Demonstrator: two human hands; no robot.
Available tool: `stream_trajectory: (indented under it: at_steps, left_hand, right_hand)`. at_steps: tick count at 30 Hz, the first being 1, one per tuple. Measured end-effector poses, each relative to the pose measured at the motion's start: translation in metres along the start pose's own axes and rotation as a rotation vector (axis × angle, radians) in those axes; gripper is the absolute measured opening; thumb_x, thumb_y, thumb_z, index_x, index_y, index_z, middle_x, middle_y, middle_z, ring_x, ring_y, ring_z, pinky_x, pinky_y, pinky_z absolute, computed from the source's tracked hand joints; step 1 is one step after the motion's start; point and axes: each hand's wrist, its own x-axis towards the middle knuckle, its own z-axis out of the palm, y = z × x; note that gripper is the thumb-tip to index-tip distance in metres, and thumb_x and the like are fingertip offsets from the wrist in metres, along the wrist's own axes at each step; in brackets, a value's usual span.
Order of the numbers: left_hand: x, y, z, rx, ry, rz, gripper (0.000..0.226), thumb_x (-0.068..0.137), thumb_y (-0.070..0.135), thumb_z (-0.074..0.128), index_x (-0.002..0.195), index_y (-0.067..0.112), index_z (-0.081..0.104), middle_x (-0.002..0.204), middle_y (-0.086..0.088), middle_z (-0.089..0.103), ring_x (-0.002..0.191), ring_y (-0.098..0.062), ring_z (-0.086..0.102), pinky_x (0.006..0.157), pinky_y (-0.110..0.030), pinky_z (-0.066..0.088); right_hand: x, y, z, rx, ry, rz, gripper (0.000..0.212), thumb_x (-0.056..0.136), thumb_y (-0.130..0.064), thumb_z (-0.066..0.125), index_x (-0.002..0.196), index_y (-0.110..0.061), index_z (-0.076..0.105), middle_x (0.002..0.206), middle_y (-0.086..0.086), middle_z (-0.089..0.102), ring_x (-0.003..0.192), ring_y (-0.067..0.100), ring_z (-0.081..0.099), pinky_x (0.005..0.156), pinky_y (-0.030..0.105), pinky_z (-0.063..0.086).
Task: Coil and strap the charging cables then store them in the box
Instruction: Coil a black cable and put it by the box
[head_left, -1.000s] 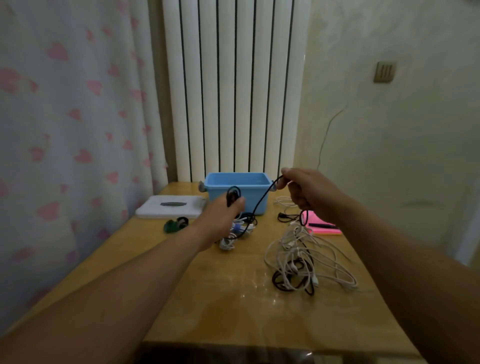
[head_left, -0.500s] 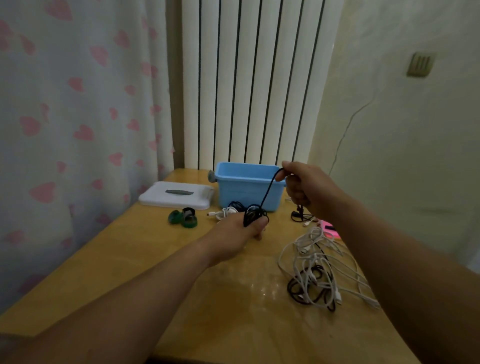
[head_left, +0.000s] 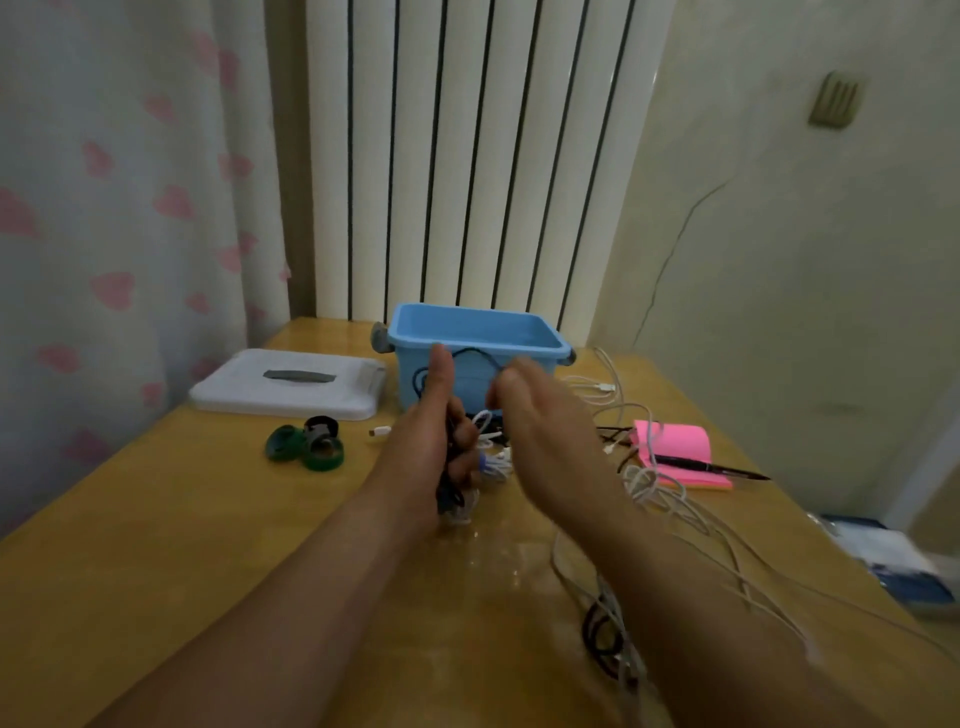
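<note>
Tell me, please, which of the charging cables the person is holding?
The thin black cable, arching between the left hand and the right hand; the tangled white cables lie loose on the wooden table.

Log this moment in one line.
phase: coiling | left hand: grips thin black charging cable coil | right hand: pinches its loose run | blue plastic box: open, behind hands
</note>
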Motion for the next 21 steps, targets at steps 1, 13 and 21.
stream_trajectory:
  at_steps: [1, 13, 21]
  left_hand:
    - [0.001, 0.001, 0.000, -0.019, -0.031, 0.002, 0.078, 0.078, 0.086, 0.066, 0.102, 0.012, 0.064, 0.093, -0.014, 0.068, 0.077, -0.032, 0.063, 0.073, -0.040, 0.049]
    - [-0.007, 0.016, -0.011, 0.022, 0.194, 0.171, 0.030, 0.109, 0.029, 0.057, 0.090, 0.009, 0.069, 0.078, -0.012, 0.066, 0.073, -0.022, 0.065, 0.066, -0.033, 0.058]
    - [-0.008, 0.012, -0.012, -0.030, -0.067, 0.156, 0.032, 0.111, 0.024, 0.043, 0.128, 0.004, 0.061, 0.082, -0.004, 0.054, 0.088, -0.023, 0.059, 0.087, -0.038, 0.056]
  right_hand:
    - [-0.010, -0.005, 0.006, 0.088, -0.022, 0.026, 0.026, 0.108, -0.029, 0.035, 0.096, -0.020, 0.057, 0.087, -0.005, 0.065, 0.073, 0.007, 0.061, 0.061, 0.035, 0.054]
    - [-0.037, -0.002, 0.012, -0.141, -0.153, -0.177, 0.008, 0.107, -0.045, 0.048, 0.100, -0.042, 0.050, 0.084, -0.017, 0.059, 0.073, 0.005, 0.056, 0.057, 0.026, 0.042]
    - [-0.035, 0.011, 0.013, -0.055, -0.219, -0.048, 0.015, 0.107, -0.045, 0.049, 0.105, -0.037, 0.062, 0.080, -0.015, 0.063, 0.074, 0.003, 0.057, 0.059, 0.027, 0.042]
